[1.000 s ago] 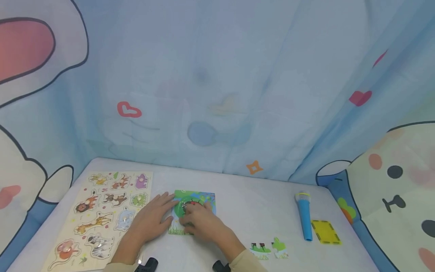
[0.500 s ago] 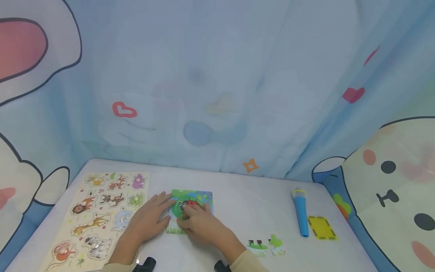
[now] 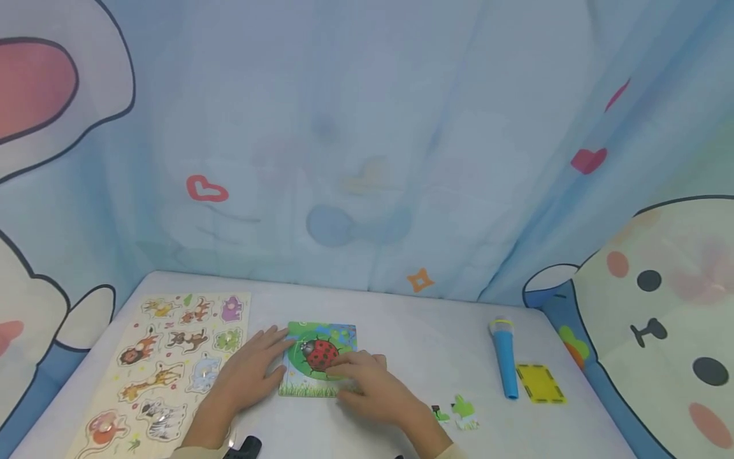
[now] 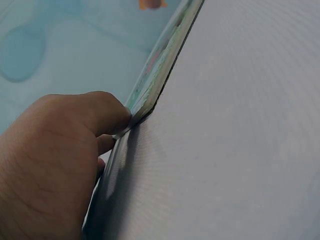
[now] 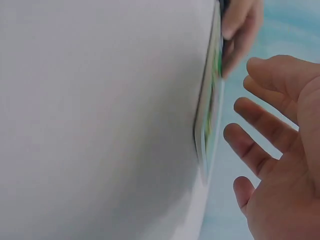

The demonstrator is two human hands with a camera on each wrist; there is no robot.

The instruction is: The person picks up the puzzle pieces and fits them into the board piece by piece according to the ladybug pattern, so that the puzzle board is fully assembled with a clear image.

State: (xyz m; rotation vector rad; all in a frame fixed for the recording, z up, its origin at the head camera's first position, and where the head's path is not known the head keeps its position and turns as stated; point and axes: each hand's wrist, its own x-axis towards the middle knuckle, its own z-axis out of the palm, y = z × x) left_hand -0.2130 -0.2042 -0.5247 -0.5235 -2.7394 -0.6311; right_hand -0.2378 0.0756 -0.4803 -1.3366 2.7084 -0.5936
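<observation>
A small square puzzle board (image 3: 312, 389) with a red ladybug (image 3: 319, 355) lies on the white table in the head view. My left hand (image 3: 252, 370) rests at its left edge with fingers extended, the fingertips touching the board. In the left wrist view the thumb (image 4: 110, 112) is right at the board's corner (image 4: 147, 102). My right hand (image 3: 375, 386) hovers over the board's lower right part and covers that corner in the head view. Its fingers are spread and loosely bent, holding nothing, as the right wrist view shows beside the board (image 5: 205, 120).
Two loose puzzle pieces lie at the right: a green one (image 3: 466, 411) and another (image 3: 439, 414) partly hidden by my right forearm. Beyond them are a blue toy microphone (image 3: 506, 363) and a yellow square (image 3: 541, 384). A large animal puzzle board (image 3: 155, 354) covers the table's left side.
My right hand has lifted off the ladybug and drawn back to the right, uncovering the picture. The left hand stays at the board's left edge. The head view has shifted slightly.
</observation>
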